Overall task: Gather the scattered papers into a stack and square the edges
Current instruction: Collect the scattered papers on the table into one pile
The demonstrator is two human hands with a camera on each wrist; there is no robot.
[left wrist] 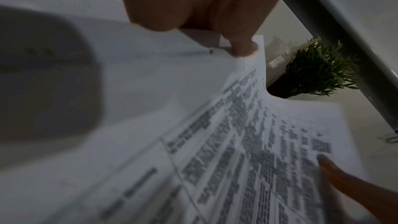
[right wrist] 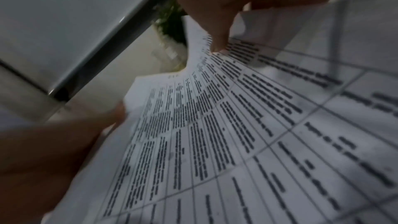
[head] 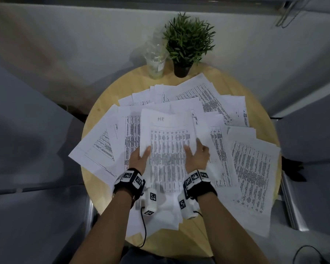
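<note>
1. A person's left hand (head: pixel 140 159) and right hand (head: pixel 196 157) grip 1 printed sheet marked "HR" (head: pixel 168 134) by its 2 long sides, thumbs on top and the other fingers hidden beneath, holding it raised over the middle of a round wooden table (head: pixel 95 193).

2. The sheet bows upward between the 2 hands, its far end curling toward the table's far edge, where a potted plant (head: pixel 187 40) and a clear plastic cup (head: pixel 156 61) stand side by side.

3. Scattered papers (head: pixel 251 168) lie fanned below the hands across most of the tabletop, overlapping at odd angles, some jutting past the left, right and near edges.

4. Risk, as judged from here: the overhanging sheets could slide off if the pile is swept carelessly, since little holds them on the rim.

5. The bowed sheet could crease if the hands press inward further, and a wide gathering sweep toward the far edge could tip the cup, which looks light.

6. The gathering appears barely begun; no squared stack is visible yet.
</note>
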